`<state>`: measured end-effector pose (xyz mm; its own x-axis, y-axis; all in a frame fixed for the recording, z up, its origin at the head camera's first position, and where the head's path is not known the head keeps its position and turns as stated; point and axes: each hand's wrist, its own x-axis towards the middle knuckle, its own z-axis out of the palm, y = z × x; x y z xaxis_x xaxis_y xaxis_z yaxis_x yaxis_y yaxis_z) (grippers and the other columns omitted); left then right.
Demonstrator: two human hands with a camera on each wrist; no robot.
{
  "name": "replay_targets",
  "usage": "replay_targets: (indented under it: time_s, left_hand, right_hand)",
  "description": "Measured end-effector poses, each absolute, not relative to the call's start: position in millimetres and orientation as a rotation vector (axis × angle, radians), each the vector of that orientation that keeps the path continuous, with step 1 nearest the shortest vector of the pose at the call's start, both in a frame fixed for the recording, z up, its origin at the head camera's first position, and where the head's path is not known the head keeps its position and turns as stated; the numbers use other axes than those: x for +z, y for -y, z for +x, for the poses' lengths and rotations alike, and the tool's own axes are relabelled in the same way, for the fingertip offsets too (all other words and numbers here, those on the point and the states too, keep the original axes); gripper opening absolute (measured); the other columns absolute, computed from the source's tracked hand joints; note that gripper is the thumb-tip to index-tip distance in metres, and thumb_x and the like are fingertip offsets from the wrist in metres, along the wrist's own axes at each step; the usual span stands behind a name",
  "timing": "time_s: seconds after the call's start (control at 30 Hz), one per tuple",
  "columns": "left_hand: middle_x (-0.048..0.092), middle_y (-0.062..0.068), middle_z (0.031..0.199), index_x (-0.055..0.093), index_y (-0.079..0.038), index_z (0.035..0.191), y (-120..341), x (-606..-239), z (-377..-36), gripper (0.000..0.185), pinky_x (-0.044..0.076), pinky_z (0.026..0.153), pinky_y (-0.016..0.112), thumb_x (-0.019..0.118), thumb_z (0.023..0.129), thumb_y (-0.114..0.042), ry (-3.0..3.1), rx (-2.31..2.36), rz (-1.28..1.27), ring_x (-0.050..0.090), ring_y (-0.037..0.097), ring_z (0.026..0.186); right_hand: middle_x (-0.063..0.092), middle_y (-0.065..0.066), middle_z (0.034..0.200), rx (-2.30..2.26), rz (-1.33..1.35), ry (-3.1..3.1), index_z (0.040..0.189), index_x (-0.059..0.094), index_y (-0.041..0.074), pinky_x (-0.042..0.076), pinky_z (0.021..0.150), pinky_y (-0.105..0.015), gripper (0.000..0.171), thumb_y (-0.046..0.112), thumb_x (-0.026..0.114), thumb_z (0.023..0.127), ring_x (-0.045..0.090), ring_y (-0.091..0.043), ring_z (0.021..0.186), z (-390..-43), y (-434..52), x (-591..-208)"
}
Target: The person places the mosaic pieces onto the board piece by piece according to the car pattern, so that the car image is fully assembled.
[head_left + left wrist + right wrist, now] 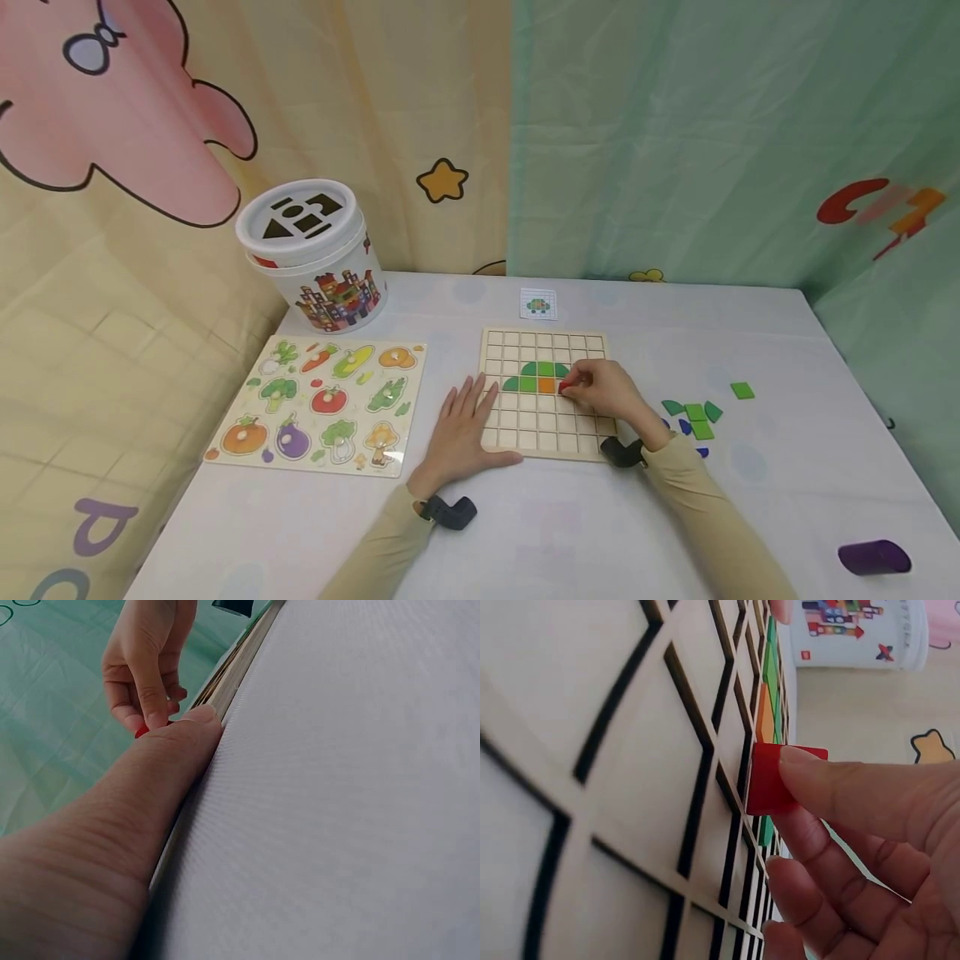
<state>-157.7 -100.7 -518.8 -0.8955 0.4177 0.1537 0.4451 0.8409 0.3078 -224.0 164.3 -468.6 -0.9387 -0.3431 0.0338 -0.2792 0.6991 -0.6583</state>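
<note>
My right hand (pixel 600 388) pinches a red square tile (pixel 772 780) between thumb and fingers, its edge right at the grid of the wooden board (pixel 517 433). That spot lies just right of an orange tile (pixel 547 385). Green square tiles (pixel 528 384) and rounded green tiles (pixel 511 384) sit in cells around it. With fingers spread, my left hand (pixel 463 429) rests at the board's left front corner; its thumb (pixel 187 731) lies along the near edge.
A small pattern card (pixel 538 305) lies behind the board. To the left are a vegetable puzzle (pixel 315 408) and a white shape-sorter bucket (pixel 330 275). Loose green tiles (pixel 701 430) and blue pieces (pixel 685 427) are at right, a purple object (pixel 874 557) at front right.
</note>
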Motion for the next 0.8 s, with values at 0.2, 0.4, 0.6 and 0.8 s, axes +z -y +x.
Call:
replay_targets:
  time_s: [0.2, 0.4, 0.6, 0.8]
  left_hand:
    - [0.010, 0.013, 0.157, 0.019, -0.010, 0.152, 100.5, -518.4, -158.1, 0.111, 0.001, 0.114, 0.043, 0.057, 0.072, -0.077, 2.954, -0.513, -0.679, 0.003, 0.029, 0.143]
    - [0.010, 0.012, 0.157, 0.019, -0.011, 0.152, 100.5, -518.9, -158.2, 0.111, 0.001, 0.114, 0.043, 0.057, 0.071, -0.077, 2.950, -0.513, -0.682, 0.004, 0.029, 0.143]
    - [0.011, 0.013, 0.157, 0.021, -0.010, 0.152, 100.8, -520.9, -158.5, 0.111, 0.004, 0.114, 0.045, 0.057, 0.071, -0.077, 2.922, -0.505, -0.690, 0.006, 0.030, 0.143]
    - [0.012, 0.013, 0.157, 0.021, -0.010, 0.152, 100.6, -521.5, -159.1, 0.111, 0.004, 0.114, 0.045, 0.056, 0.071, -0.078, 2.922, -0.498, -0.687, 0.006, 0.030, 0.143]
  right_hand:
    - [0.065, 0.004, 0.075, -0.998, -0.466, -2.871, 0.080, 0.073, 0.012, 0.043, 0.059, -0.030, 0.005, 0.016, 0.075, 0.083, 0.052, -0.013, 0.065, -224.6, -159.8, -468.6]
    - [0.068, 0.003, 0.077, -0.892, -0.391, -2.914, 0.081, 0.075, 0.012, 0.045, 0.057, -0.031, 0.007, 0.019, 0.074, 0.083, 0.056, -0.013, 0.066, -225.9, -156.7, -466.0]
    - [0.065, 0.003, 0.072, -0.824, -0.353, -2.931, 0.073, 0.071, 0.013, 0.041, 0.053, -0.029, 0.014, 0.021, 0.074, 0.084, 0.051, -0.014, 0.061, -226.7, -154.8, -466.0]
    - [0.064, 0.001, 0.075, -0.819, -0.386, -2.924, 0.076, 0.072, 0.010, 0.043, 0.057, -0.031, 0.011, 0.018, 0.073, 0.085, 0.051, -0.015, 0.063, -225.4, -155.9, -467.9]
